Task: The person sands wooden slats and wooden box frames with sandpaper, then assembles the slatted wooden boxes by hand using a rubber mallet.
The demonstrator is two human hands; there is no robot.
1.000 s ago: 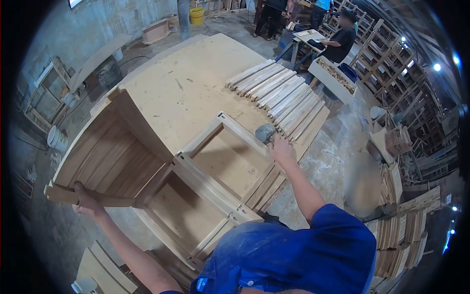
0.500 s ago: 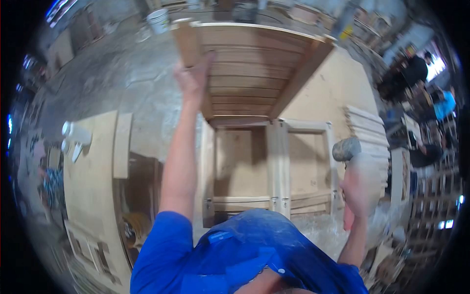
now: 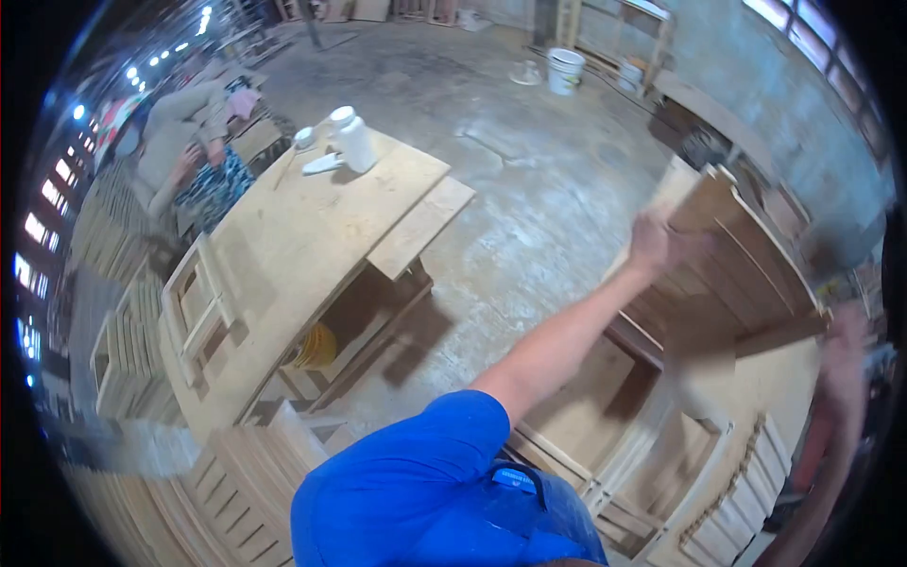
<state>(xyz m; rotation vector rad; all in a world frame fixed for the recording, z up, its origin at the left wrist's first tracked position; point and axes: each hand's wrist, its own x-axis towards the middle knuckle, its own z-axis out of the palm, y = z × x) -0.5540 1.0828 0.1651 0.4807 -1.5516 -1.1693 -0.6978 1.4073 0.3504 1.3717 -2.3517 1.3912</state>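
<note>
My left hand is closed round the corner post of a slatted wooden panel. The panel stands tilted up over a light wooden door frame that lies flat in front of my body. At the far right, my right hand is smeared by motion. It holds a mallet with a red handle, which shows below the fist; its grey head is only a blur above the hand, beside the panel's right end.
A plywood-topped table at left bears a white bottle and a small wooden frame. A yellow bucket sits beneath it. Slatted pieces are stacked at lower left. Another person is beyond the table. A white bucket stands farther back.
My view has swung left, bringing the table and the other person into sight and shifting the panel rightward. My left hand still grips the post. The right hand with the mallet has risen beside the panel.
</note>
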